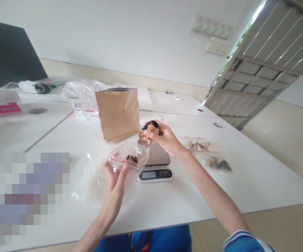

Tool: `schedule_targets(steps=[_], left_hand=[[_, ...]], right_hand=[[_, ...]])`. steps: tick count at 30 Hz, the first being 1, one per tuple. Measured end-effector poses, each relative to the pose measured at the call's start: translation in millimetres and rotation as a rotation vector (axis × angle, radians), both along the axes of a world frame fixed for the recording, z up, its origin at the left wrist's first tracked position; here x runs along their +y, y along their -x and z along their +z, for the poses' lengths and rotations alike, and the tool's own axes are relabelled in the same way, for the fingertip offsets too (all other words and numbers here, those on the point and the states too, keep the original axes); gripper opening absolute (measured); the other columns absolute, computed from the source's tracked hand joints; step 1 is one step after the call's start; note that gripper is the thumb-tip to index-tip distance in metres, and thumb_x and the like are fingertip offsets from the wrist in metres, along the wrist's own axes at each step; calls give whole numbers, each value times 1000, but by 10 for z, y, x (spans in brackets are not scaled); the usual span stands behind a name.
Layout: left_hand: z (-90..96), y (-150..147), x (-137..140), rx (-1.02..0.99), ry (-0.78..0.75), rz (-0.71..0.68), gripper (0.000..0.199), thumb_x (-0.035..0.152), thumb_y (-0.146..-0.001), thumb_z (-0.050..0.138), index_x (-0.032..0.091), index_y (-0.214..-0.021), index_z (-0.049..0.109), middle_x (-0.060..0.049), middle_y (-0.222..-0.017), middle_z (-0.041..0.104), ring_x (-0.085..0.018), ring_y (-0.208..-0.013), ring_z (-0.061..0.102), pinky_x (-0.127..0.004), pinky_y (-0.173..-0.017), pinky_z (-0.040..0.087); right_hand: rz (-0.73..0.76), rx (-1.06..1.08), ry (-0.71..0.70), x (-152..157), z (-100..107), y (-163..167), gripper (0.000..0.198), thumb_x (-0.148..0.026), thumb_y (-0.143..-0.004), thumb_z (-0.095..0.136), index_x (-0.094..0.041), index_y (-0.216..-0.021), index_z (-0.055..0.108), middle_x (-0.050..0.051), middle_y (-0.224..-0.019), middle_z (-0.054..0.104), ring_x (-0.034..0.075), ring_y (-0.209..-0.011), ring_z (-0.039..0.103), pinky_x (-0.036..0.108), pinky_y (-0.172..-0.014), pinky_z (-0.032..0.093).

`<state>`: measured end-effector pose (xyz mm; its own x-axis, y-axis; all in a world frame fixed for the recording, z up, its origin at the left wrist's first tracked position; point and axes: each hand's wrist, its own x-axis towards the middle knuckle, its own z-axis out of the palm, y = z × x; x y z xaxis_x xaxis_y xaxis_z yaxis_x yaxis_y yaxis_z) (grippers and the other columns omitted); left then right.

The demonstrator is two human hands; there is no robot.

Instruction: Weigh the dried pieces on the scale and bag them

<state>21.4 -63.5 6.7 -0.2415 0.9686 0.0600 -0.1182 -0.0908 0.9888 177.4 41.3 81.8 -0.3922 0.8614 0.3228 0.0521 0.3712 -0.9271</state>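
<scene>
Your left hand grips a small clear zip bag from below, thumb and fingers pinching its near edge so the mouth gapes upward; a few dark and tan pieces sit in the bottom of it. Your right hand is closed around a clump of dried pieces, brown with one dark rounded bit on top, and holds them just above and to the right of the bag's open mouth, apart from it. Both hands hover over a small kitchen scale, its steel plate partly hidden behind the bag and its lit display facing you; the digits are too small to read. Right behind the bag stands a brown paper pouch, upright with its top open. To the right of your right wrist, two filled zip bags lie flat on the white tabletop, one just behind the other, near each other. Under and left of your left hand lies a heap of what looks like empty clear plastic bags, though glare makes that hard to judge. More crumpled clear plastic rests at the far side, behind the pouch, and a dark laptop screen stands at the far left.
</scene>
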Motion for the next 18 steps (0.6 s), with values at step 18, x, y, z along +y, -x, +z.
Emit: schedule_targets(steps=[18], left_hand=[[-35, 18, -53, -592, -38, 76, 52, 35, -73, 67, 32, -121, 49, 2, -104, 63, -16, -92, 62, -29, -84, 52]], right_hand=[[-175, -590, -148, 650, -433, 19, 20, -16, -87, 53, -15, -106, 60, 11, -116, 61, 19, -111, 56, 36, -100, 40]])
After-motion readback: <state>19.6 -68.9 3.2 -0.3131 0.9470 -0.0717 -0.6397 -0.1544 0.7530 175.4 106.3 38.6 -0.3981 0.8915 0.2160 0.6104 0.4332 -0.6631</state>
